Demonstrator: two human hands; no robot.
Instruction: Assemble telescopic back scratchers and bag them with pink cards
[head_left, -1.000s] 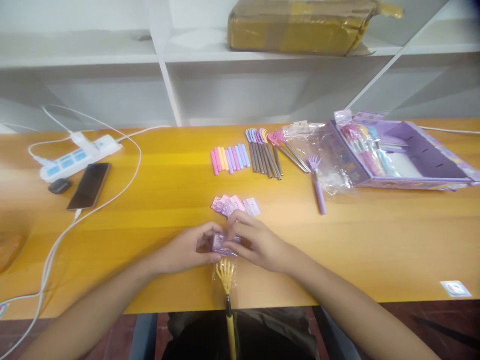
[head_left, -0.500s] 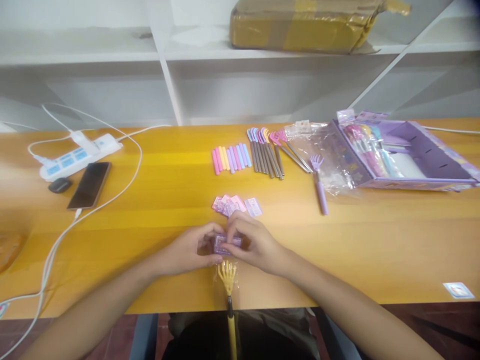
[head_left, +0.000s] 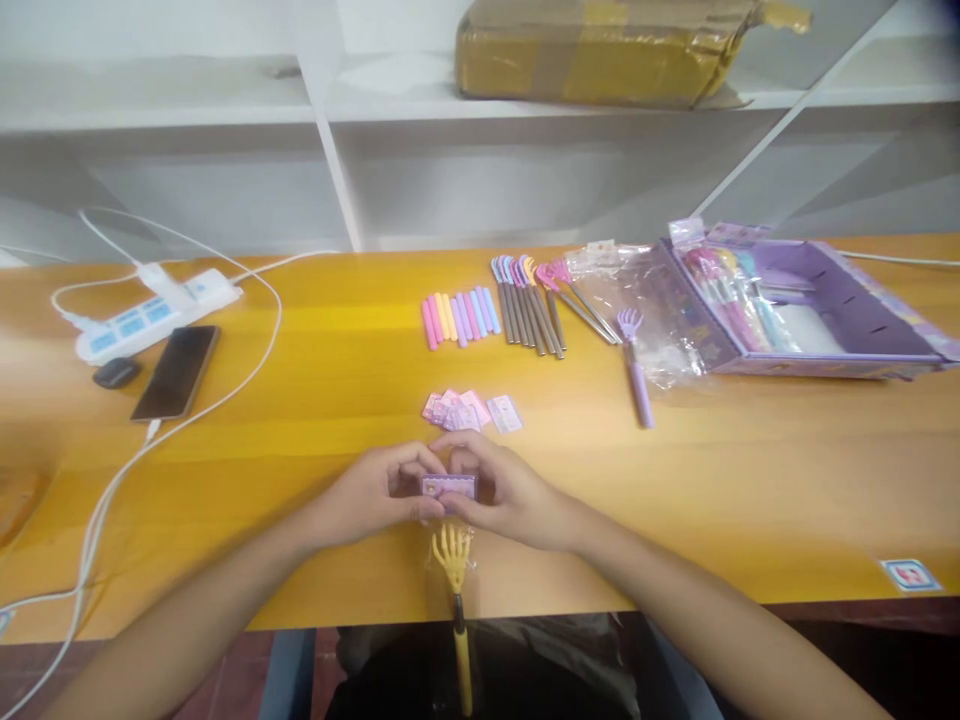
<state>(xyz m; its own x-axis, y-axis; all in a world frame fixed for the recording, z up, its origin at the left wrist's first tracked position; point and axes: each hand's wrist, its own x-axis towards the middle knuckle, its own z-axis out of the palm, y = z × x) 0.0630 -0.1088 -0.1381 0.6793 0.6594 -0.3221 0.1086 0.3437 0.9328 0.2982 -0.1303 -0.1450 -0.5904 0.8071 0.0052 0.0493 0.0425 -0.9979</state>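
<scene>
Between my left hand (head_left: 386, 495) and my right hand (head_left: 506, 490) is a small purple printed card (head_left: 457, 486). Fingers and thumbs of both hands close on its ends, and its long edge faces me. Just below my hands, a yellow back scratcher (head_left: 452, 560) in a clear bag lies with its claw on the table and its handle past the front edge. Beyond my fingers is a loose pile of pink and purple cards (head_left: 466, 412), with a single card (head_left: 504, 413) at its right.
Farther back are coloured handle tubes (head_left: 461, 318), several metal scratcher rods (head_left: 529, 310) and a purple back scratcher (head_left: 636, 370). Clear plastic bags (head_left: 652, 320) touch a purple box (head_left: 832, 366) at right. A phone (head_left: 176, 372), cables and a power strip (head_left: 157, 315) lie left.
My right fingers have come down from above the card to its right end. The card has turned so that its printed strip faces me more squarely.
</scene>
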